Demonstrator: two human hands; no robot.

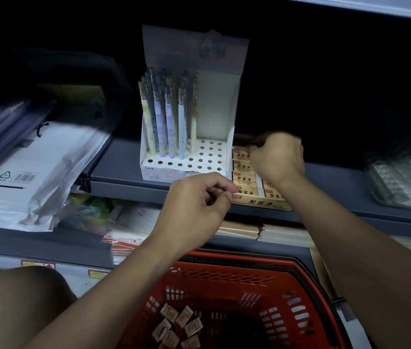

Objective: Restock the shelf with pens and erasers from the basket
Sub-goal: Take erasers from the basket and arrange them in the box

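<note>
Right hand (276,157) curled over far end of eraser box (260,182), grip contents unclear; left hand (194,207) loosely curled, empty; risks knocking pen display (186,117); spare erasers (179,326) near, in basket (300,293)

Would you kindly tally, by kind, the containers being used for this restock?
Red plastic mesh basket: 1
White cardboard pen display box with a holed base: 1
Yellow cardboard eraser box: 1
Total: 3
The pens standing in the display box are too blurred to count.
</note>
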